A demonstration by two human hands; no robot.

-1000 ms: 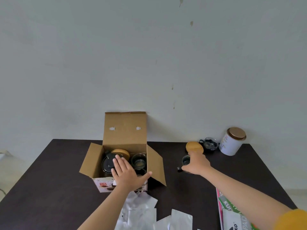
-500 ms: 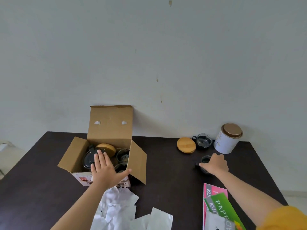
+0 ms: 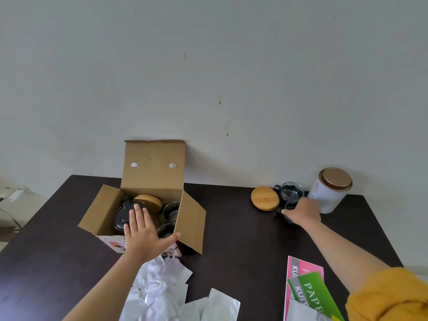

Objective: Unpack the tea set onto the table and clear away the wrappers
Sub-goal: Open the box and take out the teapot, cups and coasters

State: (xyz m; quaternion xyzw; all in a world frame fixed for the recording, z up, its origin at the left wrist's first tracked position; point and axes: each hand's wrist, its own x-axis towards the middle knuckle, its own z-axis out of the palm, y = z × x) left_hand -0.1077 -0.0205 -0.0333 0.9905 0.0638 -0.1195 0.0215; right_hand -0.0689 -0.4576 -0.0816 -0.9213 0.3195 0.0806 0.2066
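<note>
An open cardboard box (image 3: 111,207) stands on the dark table (image 3: 231,239) by the wall. Inside it lie a black-lidded teapot (image 3: 121,216), a bamboo lid (image 3: 149,201) and two glass cups (image 3: 171,212). My left hand (image 3: 143,232) rests flat with fingers spread on the box's near edge. At the back right my right hand (image 3: 303,212) is closed around a glass cup (image 3: 289,206) with a black handle, standing on the table. Just behind it sits another glass cup (image 3: 291,192), beside a round bamboo coaster (image 3: 265,198). White wrappers (image 3: 166,290) are piled in front of the box.
A white tin (image 3: 328,195) with a brown lid stands at the far right by the wall. Pink and green paper packets (image 3: 305,290) lie at the near right edge. The box's flaps stick out left, right and up against the wall.
My right hand has carried the cup from the table's middle back and right, setting it down in front of the other cup near the tin. My left hand has stayed on the box.
</note>
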